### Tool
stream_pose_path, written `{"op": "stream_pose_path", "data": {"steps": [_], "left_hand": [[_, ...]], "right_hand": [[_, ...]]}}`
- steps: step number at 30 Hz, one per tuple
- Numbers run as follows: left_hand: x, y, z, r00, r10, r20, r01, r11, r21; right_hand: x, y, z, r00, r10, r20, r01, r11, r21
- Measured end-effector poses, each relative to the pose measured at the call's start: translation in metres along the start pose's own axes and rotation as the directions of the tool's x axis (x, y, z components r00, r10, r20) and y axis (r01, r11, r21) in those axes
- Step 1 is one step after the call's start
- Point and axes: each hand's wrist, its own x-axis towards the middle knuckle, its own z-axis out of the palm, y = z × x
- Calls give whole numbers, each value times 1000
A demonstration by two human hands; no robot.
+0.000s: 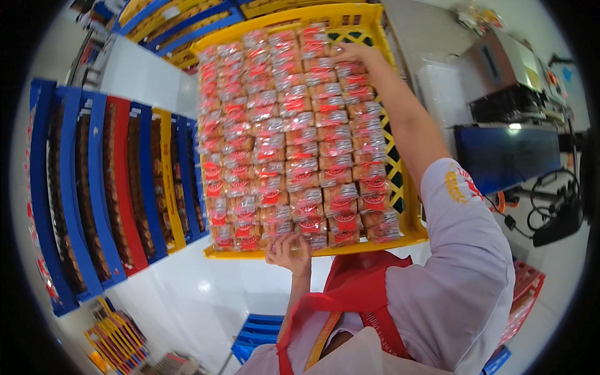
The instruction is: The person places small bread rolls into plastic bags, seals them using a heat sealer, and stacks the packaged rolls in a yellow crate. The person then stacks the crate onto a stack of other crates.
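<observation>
A large yellow crate [409, 234] in front of me holds columns of small brown breads [272, 140] in clear wrappers with red and white print. My left hand [290, 254] is at the crate's near side, its fingers curled against the end packet of a middle column. Reaching over the right side, my right hand [351, 54] closes on a wrapped bread packet at the far end. Its fingertips are partly hidden among the wrappers. Green and yellow lattice shows along the crate's right side and far right corner.
Stacked blue, red and yellow crates [94, 194] full of goods stand at the left. More loaded crates [181, 25] are at the far left. A dark monitor [506, 153] and a boxy machine [500, 65] stand at the right. A blue crate [257, 331] sits low near me.
</observation>
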Motion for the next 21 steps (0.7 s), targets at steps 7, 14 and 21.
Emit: {"op": "stream_pose_path", "data": {"steps": [7, 14, 21], "left_hand": [[-5, -6, 11, 995, 79, -65, -74, 995, 74], [-35, 110, -25, 909, 415, 44, -349, 814, -465], [-196, 314, 0, 471, 709, 525, 353, 394, -849]], "right_hand": [[-103, -57, 71, 521, -134, -843, -203, 940, -276], [-440, -129, 213, 621, -527, -580, 777, 510, 368], [-674, 89, 205, 836, -537, 117, 489, 824, 286]]}}
